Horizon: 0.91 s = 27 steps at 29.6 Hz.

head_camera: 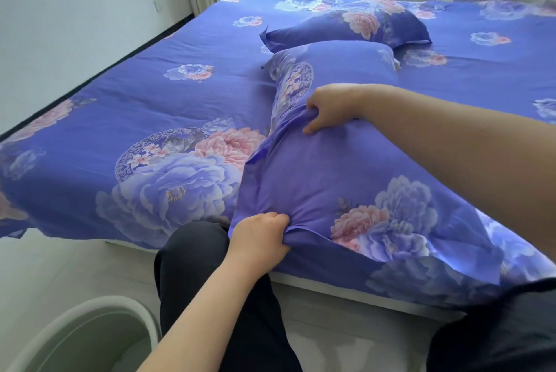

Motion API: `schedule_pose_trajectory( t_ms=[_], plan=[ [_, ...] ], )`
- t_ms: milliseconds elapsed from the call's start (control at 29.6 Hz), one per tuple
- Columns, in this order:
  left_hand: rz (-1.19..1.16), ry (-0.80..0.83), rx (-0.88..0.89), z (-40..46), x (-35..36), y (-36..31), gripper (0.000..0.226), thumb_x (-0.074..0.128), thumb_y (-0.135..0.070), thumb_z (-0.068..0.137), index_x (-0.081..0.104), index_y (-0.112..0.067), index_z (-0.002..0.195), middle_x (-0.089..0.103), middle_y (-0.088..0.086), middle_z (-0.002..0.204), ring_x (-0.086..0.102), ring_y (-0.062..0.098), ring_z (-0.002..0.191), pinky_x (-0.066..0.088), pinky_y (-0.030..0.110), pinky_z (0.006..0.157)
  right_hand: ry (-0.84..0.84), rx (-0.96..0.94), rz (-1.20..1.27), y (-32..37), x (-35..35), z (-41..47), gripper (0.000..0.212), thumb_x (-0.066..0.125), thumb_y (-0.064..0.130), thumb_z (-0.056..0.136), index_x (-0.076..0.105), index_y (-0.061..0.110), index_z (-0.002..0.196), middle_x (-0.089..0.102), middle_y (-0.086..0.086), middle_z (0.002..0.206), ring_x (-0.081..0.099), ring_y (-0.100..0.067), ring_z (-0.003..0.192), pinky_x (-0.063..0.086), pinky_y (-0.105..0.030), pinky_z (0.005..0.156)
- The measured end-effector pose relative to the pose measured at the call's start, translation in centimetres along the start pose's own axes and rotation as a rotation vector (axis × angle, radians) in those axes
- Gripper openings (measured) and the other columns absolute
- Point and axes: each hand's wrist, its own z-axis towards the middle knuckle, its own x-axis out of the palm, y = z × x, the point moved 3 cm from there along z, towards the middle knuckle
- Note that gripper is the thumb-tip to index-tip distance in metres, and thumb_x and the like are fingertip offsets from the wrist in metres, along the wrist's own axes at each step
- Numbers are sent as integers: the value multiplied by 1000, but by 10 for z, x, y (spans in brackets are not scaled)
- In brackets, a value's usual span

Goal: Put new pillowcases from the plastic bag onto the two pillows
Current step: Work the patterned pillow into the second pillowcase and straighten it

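Left hand (261, 236) and right hand (330, 107) pinch near pillow (337, 179) edge.

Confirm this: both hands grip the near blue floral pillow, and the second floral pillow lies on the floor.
Not quite. The head view shows the left hand and right hand gripping the near blue floral pillow, but the second floral pillow lies on the bed.

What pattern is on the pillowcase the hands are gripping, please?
Purple-blue pillowcase with pink and pale blue peony-like flowers, seen in the head view.
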Motion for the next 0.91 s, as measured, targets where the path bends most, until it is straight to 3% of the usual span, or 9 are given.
schedule_pose_trajectory(
  t_ms=[135, 270, 371, 439, 472, 574, 641, 776, 911],
  plan=[
    [-82, 61, 7, 8, -14, -1, 30, 55, -30, 77, 30, -24, 63, 42, -7, 67, 48, 19, 70, 26, 29, 55, -417, 80, 30, -14, 8, -17, 25, 50, 47, 90, 45, 23, 86, 66, -12, 102, 59, -34, 93, 32, -36, 72],
    [-242, 336, -9, 12, -36, 3, 34, 67, -56, 69, 52, -25, 73, 55, -11, 69, 56, 11, 71, 43, 30, 60, -315, 108, 132, -18, 25, -27, 43, 47, 62, 86, 54, 22, 98, 66, -10, 105, 58, -32, 99, 34, -39, 82],
    [-395, 8, -68, 32, -70, 5, 32, 62, -59, 74, 61, -27, 74, 60, -13, 68, 58, 5, 65, 45, 26, 60, -271, 146, 105, -40, 15, -38, 39, 44, 60, 89, 59, 25, 98, 66, -5, 107, 57, -28, 104, 32, -41, 90],
    [-354, -196, 7, 53, -85, 0, 22, 62, -49, 83, 65, -29, 89, 63, -13, 90, 58, 8, 85, 43, 26, 77, -131, 210, 38, -61, 12, -49, 35, 48, 56, 89, 60, 24, 97, 65, -4, 108, 56, -28, 102, 34, -39, 86],
    [-321, -211, 57, 63, -87, -5, 26, 61, -44, 85, 65, -25, 103, 62, -7, 104, 55, 14, 98, 39, 27, 87, -40, 239, 4, -71, 11, -55, 35, 51, 55, 88, 60, 22, 95, 64, -4, 105, 56, -28, 96, 36, -38, 82],
    [-213, -95, 163, 91, -75, -25, 53, 56, -47, 89, 50, -19, 133, 49, -1, 137, 42, 21, 127, 29, 34, 108, 135, 256, 0, -98, 10, -69, 45, 62, 51, 82, 63, 11, 102, 65, -10, 103, 57, -30, 89, 42, -33, 72],
    [-130, -112, 166, 104, -65, -37, 60, 46, -51, 92, 38, -21, 143, 36, -2, 149, 30, 20, 137, 22, 39, 113, 132, 268, 67, -107, 16, -75, 50, 65, 52, 79, 60, 9, 104, 64, -10, 105, 57, -30, 92, 41, -34, 71],
    [-79, -42, 97, 132, -55, -45, 61, 32, -50, 97, 19, -23, 150, 19, -2, 157, 17, 19, 144, 17, 43, 116, -30, 288, 199, -111, 40, -80, 38, 65, 52, 79, 51, 17, 85, 62, -9, 100, 49, -26, 82, 40, -34, 68],
    [11, 33, 135, 152, -55, -47, 73, 38, -59, 91, 14, -24, 151, 13, -4, 158, 13, 16, 145, 16, 44, 116, -302, 380, 267, -119, 47, -82, 29, 54, 45, 89, 44, 20, 79, 63, -17, 98, 54, -34, 83, 37, -36, 64]
  ],
)
